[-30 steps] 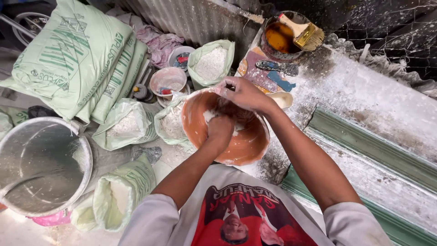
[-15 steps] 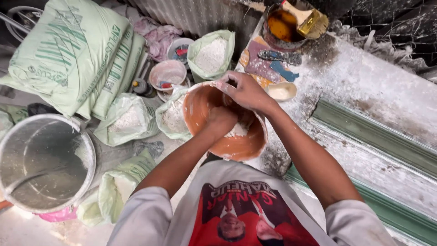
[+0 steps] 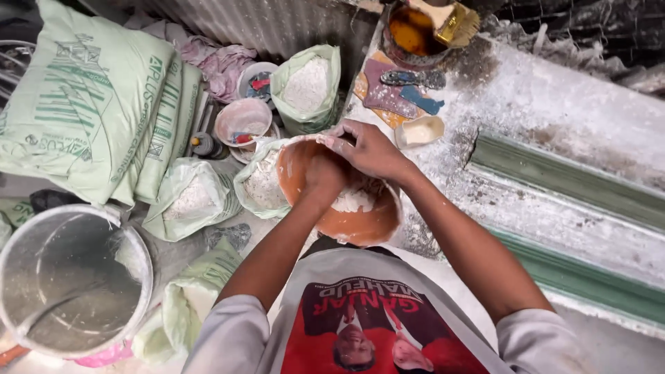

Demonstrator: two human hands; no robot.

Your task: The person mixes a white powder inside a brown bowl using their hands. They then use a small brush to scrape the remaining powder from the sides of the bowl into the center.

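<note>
An orange bowl with white powder or paste inside sits in front of me, below my chest. My left hand is down inside the bowl, fingers closed in the white mass. My right hand lies over the bowl's far rim, dusted white, fingers curled against the left hand; whether it grips the rim or the white mass is hidden.
Open green sacks of white powder surround the bowl. A large full sack lies at left, a clear bucket at lower left. Small pink bowls, a pot of amber liquid and a green moulding are nearby.
Both hands stayed in the bowl, kneading; the left hand shifted up toward the far rim under the right hand. The view drifted slightly.
</note>
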